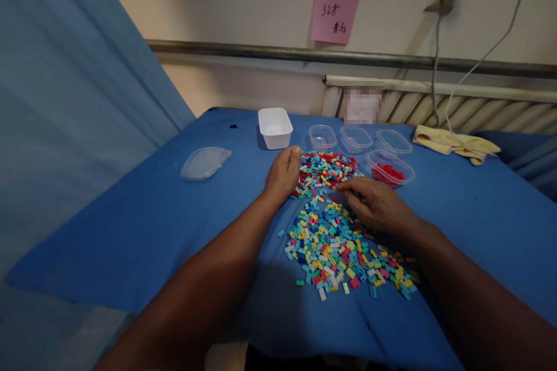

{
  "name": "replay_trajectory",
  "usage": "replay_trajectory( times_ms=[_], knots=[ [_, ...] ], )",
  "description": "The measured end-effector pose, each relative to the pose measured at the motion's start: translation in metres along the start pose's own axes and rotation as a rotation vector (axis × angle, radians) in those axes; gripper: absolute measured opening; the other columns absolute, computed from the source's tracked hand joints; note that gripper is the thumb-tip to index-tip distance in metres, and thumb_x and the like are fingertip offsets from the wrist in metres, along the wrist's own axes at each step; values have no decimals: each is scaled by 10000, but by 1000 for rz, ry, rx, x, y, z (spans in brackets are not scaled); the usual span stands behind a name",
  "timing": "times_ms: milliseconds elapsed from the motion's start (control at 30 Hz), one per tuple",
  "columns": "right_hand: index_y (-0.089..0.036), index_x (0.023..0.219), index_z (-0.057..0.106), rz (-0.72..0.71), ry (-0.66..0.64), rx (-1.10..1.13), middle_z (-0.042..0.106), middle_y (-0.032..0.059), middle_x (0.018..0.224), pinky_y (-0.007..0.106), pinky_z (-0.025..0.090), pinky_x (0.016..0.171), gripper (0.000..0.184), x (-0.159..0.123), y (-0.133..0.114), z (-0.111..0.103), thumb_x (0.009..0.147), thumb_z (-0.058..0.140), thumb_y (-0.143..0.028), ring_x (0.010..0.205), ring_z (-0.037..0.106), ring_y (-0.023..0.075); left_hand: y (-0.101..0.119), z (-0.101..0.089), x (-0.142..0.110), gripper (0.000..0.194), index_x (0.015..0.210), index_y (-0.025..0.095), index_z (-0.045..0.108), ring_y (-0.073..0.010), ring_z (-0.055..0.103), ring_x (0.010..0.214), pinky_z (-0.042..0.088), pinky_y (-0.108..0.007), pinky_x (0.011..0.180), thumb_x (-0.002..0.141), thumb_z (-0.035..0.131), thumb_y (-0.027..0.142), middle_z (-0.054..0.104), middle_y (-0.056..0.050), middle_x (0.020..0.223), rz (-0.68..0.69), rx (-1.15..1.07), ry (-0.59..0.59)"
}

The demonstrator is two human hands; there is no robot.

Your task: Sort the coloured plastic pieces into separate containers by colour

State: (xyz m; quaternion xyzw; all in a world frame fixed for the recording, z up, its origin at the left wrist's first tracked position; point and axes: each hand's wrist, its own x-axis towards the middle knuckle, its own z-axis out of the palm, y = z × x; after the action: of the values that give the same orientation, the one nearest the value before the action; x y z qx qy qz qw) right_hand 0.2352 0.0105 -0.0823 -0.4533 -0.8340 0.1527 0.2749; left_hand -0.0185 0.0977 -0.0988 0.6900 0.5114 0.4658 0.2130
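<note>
A heap of small coloured bricks (337,243) lies spread on the blue cloth (152,220) in front of me. My left hand (284,174) rests on its edge at the heap's far left, fingers together and curled, thumb up. My right hand (374,204) lies palm down on the middle of the heap, fingers bent and pointing left among the bricks; what they hold, if anything, is hidden. Just beyond it a clear tub (390,167) holds red bricks.
A white square tub (275,127) and three empty clear tubs (355,139) stand in a row at the back. A clear lid (205,163) lies at the left, a yellow cloth (455,144) at the right. A blue curtain hangs on the left.
</note>
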Motion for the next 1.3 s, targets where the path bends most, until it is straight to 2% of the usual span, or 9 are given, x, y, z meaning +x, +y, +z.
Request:
replay_trajectory(
  times_ms=[67,167,333,467,600,733,967,1133,1300],
  knots=[
    [-203,1195,784,-39,-18,0,833,111,1142,415,587,937,265,3,2,5,1058,580,-302,1041,770,274,0,0,0,440,959,209,661,-243,678,952,522,-352,937,1149,395,505,728,-61,960,2,2,0],
    [-221,1189,791,-60,-120,-2,835,101,1138,416,579,941,250,7,1,8,1047,595,-282,1054,766,276,-2,1,1,453,1004,206,692,-251,695,979,535,-363,963,1150,392,512,749,-65,976,-14,19,-7],
    [-242,1016,802,4,-227,-85,814,59,948,350,533,792,257,9,-10,1,940,584,-130,885,738,249,-5,3,1,439,1300,179,732,-284,692,1230,512,-408,1127,1137,447,471,775,-112,1272,-32,26,6],
    [-245,947,797,50,-268,-143,793,48,875,327,475,740,230,14,-16,-1,905,609,-120,817,709,234,-7,5,2,460,1332,166,736,-282,698,1233,510,-416,1149,1131,462,476,776,-115,1295,-32,27,5],
    [-229,967,767,129,-260,-109,795,41,909,300,441,708,157,16,-15,2,882,665,-145,806,697,211,-9,5,3,451,1346,174,734,-280,697,1245,505,-424,1167,1129,473,472,773,-111,1322,-26,22,14],
    [-222,931,719,120,-246,-41,770,19,861,288,421,679,92,13,-14,2,887,676,-153,757,671,189,-9,5,3,447,1345,175,738,-284,700,1245,512,-430,1161,1126,484,472,775,-112,1324,-27,20,16],
    [-218,1017,738,140,-108,-26,784,34,928,285,449,715,146,27,-18,16,925,657,-140,797,690,192,-12,7,3,452,1365,176,729,-280,700,1242,512,-436,1164,1126,483,471,771,-117,1331,-25,24,23],
    [-204,994,758,109,-114,-90,791,58,956,295,456,747,171,38,-24,28,923,640,-103,831,696,201,-11,7,2,447,1359,163,729,-278,703,1241,517,-432,1159,1126,487,459,770,-125,1327,-24,25,23],
    [-212,1008,774,131,-140,-76,789,37,920,292,441,709,209,36,-28,27,873,666,-95,785,685,194,-11,7,3,455,1359,143,727,-290,698,1265,513,-443,1164,1127,485,450,764,-143,1340,-14,15,26]
  ],
)
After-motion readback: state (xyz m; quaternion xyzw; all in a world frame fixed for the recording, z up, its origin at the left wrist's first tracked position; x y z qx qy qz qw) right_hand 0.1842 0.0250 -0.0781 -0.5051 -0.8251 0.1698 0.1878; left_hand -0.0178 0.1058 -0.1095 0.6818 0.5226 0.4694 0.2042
